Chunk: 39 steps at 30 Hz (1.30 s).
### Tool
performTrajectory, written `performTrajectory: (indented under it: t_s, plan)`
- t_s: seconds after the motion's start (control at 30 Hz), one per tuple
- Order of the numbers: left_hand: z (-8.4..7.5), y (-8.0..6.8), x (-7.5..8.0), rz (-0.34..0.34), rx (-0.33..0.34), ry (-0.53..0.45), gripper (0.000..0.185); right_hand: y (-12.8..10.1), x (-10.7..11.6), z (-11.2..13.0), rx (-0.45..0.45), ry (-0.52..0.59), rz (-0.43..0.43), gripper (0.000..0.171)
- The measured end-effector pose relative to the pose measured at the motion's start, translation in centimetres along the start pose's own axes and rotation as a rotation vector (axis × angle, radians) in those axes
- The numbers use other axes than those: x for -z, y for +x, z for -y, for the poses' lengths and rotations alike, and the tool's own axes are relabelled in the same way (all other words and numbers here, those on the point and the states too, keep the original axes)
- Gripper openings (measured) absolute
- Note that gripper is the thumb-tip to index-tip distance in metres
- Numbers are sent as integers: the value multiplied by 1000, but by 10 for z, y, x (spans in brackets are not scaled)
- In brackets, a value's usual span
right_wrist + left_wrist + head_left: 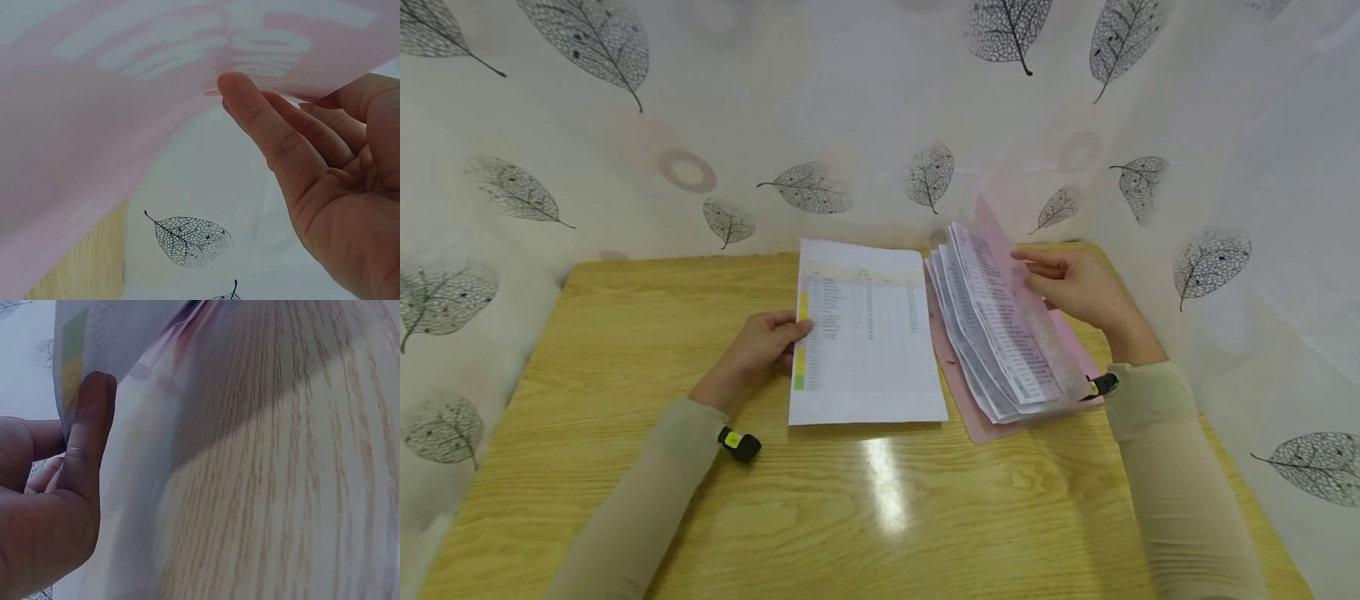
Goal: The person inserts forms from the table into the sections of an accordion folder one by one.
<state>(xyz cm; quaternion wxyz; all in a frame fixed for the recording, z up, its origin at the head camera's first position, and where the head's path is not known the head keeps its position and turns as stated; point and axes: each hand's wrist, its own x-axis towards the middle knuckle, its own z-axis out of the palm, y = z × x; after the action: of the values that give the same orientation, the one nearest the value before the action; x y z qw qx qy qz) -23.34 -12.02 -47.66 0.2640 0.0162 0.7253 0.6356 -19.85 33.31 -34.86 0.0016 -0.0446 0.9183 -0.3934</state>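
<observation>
My left hand (760,346) pinches the left edge of a white printed sheet (868,367), thumb on top and fingers behind. The sheet carries a table with a yellow and green strip down its left side. In the left wrist view, the thumb (90,425) presses on the sheet (103,344) beside that strip. To the right lies a pink folder (958,392) with a thick stack of printed papers (1000,333) in it. Its raised pink cover (992,225) leans up, its edge between the thumb and fingers of my right hand (1082,287). White lettering marks the cover (125,112).
The wooden table (820,517) runs under everything, with a bright light reflection in front of the sheet. A white curtain (865,100) with a leaf print hangs behind the table and along both sides. Each wrist carries a small black device (741,445).
</observation>
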Motion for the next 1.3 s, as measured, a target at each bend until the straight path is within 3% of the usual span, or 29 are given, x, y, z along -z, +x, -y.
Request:
performTrajectory:
  t_s: [0.47, 0.7, 0.9, 1.13, 1.3]
  plan:
    - [-10, 10, -21, -29, 22, -21, 43, 0, 0, -2, -18, 2, 6, 42]
    - [-11, 14, -22, -67, 45, -132, 45, 0, 1, -2, -29, -12, 11, 41]
    - [-7, 18, -32, -83, 74, -182, 44, -1, 2, 1, -36, -21, 5, 41]
    - [-5, 17, -48, -63, 58, -187, 43, -1, 2, 0, -45, -21, 4, 41]
    - [-6, 16, -50, -33, 25, -160, 44, 0, 0, -1, -35, -1, 6, 42]
